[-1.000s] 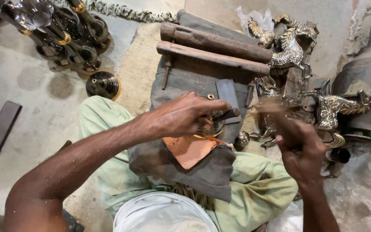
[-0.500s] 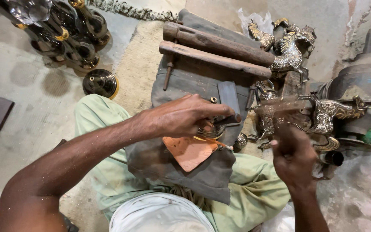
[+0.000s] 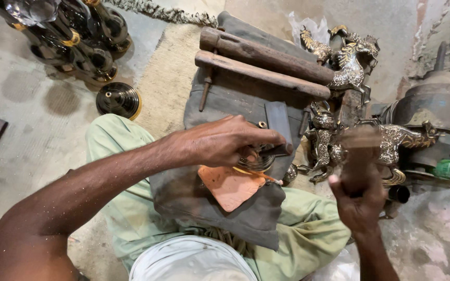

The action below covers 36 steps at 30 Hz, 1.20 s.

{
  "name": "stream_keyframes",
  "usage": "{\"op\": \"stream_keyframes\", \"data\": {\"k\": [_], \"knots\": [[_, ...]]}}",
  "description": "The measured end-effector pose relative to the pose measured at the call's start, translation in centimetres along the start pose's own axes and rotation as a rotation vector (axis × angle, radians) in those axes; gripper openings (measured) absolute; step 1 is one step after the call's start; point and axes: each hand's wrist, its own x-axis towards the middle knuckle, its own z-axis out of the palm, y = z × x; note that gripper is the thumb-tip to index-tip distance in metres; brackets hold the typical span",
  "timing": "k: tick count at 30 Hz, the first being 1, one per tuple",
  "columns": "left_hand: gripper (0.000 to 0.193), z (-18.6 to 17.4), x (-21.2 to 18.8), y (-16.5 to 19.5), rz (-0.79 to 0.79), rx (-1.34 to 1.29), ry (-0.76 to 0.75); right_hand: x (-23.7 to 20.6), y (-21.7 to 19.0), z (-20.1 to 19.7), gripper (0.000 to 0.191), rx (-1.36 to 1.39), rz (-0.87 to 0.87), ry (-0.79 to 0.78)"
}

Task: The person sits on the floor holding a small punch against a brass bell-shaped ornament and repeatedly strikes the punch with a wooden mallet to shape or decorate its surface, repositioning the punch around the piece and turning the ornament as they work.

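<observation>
While the left hand (image 3: 225,143) pins a round brass piece (image 3: 253,161) and a dark punch (image 3: 277,150) on the lap's orange pad (image 3: 230,186), fingers closed, the right hand (image 3: 360,203) at three o'clock grips a blurred mallet (image 3: 358,156), raised to strike; brass horses (image 3: 350,57) stand at one o'clock.

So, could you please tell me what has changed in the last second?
The right hand has drawn nearer to the body, raising its blurred wooden mallet upright. The left hand stays pressed on the small round metal piece, holding a dark rod-like tool to it. The orange pad and grey cloth are unmoved.
</observation>
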Motion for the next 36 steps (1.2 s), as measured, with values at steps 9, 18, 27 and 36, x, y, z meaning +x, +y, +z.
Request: {"op": "stream_keyframes", "data": {"k": [9, 18, 27, 36], "knots": [[0.061, -0.4, -0.2, -1.0, 0.010, 0.023, -0.031, -0.4, -1.8, -0.1, 0.059, -0.433, -0.287, -0.062], [0.060, -1.0, -0.3, -1.6, -0.005, -0.015, -0.066, 0.0, -4.4, 0.3, 0.072, 0.338, 0.386, -0.006], [0.059, -1.5, -0.5, -2.7, 0.050, -0.050, -0.092, 0.0, -4.3, -0.4, 0.059, -0.364, -0.239, -0.075], [0.061, -2.0, -0.7, -2.9, 0.091, -0.060, -0.061, 1.2, -6.8, -0.2, 0.056, 0.102, 0.415, -0.069]]}}
